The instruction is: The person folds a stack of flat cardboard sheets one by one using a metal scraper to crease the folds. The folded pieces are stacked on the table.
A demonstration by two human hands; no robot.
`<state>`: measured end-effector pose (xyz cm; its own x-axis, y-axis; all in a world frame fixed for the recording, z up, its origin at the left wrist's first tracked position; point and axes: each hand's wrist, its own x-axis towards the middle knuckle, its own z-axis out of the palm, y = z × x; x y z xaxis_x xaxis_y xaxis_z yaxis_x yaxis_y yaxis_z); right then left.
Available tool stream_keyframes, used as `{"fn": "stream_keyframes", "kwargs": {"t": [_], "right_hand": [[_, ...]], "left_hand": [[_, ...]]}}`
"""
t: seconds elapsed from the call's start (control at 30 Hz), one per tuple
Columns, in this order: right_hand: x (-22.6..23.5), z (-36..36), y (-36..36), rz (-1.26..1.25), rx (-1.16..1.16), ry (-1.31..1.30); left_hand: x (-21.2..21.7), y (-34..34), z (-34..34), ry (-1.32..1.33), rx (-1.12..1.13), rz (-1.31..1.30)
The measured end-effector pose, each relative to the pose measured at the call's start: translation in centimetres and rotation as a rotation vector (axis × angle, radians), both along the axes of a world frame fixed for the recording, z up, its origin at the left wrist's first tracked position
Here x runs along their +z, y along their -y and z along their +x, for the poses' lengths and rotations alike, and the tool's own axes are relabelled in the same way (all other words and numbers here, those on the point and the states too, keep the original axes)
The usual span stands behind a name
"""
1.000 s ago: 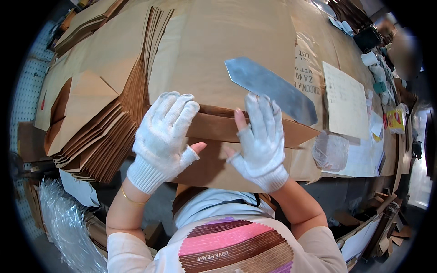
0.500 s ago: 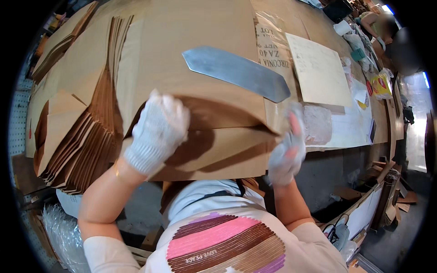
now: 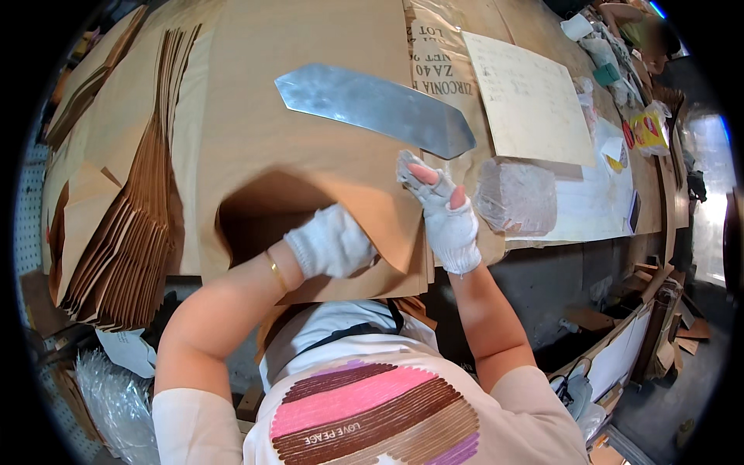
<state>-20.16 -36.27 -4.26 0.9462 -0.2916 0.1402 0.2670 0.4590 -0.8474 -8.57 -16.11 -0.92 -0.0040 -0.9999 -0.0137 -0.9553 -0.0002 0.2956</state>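
Note:
A large brown paper bag point(image 3: 256, 132) lies on the table in front of me, its near end gaping on the left side. My left hand point(image 3: 333, 242), in a white knitted glove, is at that mouth with curled fingers against the raised paper flap; its fingertips are partly hidden. To the right, my right hand point(image 3: 446, 209) is held over the bag's right edge. Its fingers are stretched out and the thumb stands apart, with bare fingertips showing through the glove. Beyond both hands, a flat grey metal plate point(image 3: 372, 108) with pointed ends lies across the bag.
Fanned brown paper bags point(image 3: 128, 256) are stacked on the left. On the right lie a pale written sheet point(image 3: 531, 101) and a clear plastic-wrapped block point(image 3: 515, 198). Bundled clear plastic point(image 3: 116, 403) is below the table at left. Another person point(image 3: 647, 35) is at the far right.
My left hand has moved right across the bag's mouth, pulling the flap up and over. My right hand has risen and moved left. The whole view has shifted slightly.

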Motion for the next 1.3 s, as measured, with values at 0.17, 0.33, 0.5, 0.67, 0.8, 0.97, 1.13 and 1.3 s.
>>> {"fn": "stream_keyframes", "kwargs": {"t": [0.17,0.33,0.5,0.67,0.8,0.97,1.13,1.3], "right_hand": [[2.8,1.4,-1.1,-0.764,0.039,-0.134],[3.1,1.7,-3.3,-1.617,-0.063,-0.208],[3.1,2.3,-4.5,-1.763,-0.030,-0.264],[3.0,2.6,-4.9,-1.826,-0.019,-0.290],[3.4,2.5,-4.7,-1.839,-0.009,-0.296],[4.0,0.9,-4.6,-1.841,0.014,-0.288],[4.0,8.5,-7.6,-1.799,-0.014,-0.203],[3.1,9.0,-7.5,-1.832,-0.050,-0.186]], "left_hand": [[-3.1,0.1,2.2,-0.237,0.085,0.057],[7.9,1.4,5.0,0.445,0.169,0.778],[5.0,0.5,7.7,0.344,0.582,0.542],[3.5,0.9,7.5,0.324,0.703,0.421],[5.8,0.9,8.4,0.282,0.547,0.468],[14.0,-9.3,7.7,-0.765,0.750,-0.185],[4.6,-19.0,7.8,-1.070,0.910,-0.412],[2.4,-18.9,5.9,-0.406,0.674,-0.341]]}}
